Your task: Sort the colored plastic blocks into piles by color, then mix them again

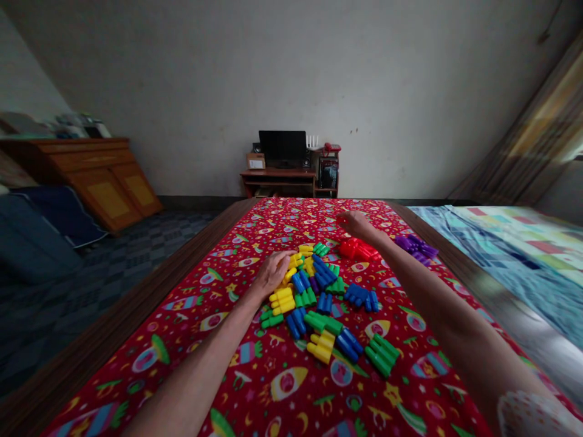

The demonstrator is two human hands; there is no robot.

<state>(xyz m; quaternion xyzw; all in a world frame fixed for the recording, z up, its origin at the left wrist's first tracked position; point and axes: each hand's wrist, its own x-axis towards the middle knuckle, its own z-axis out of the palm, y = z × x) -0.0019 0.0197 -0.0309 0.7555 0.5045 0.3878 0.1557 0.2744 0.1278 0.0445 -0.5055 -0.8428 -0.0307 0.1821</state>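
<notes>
A heap of plastic peg blocks (319, 291) in yellow, blue and green lies on a red patterned cloth (282, 388). My left hand (272, 271) rests at the heap's left edge, fingers curled onto a yellow block (294, 262). My right hand (357, 224) reaches farther out, hovering just beyond a group of red blocks (359, 249), its fingers partly bent with nothing visibly in them. A cluster of purple blocks (416, 247) sits to the right of that arm.
The cloth covers a long wooden table (136, 303) with bare edges. A bed with a patterned sheet (514, 249) is at the right. A wooden cabinet (104, 179) stands left, and a desk with a monitor (282, 149) is against the far wall.
</notes>
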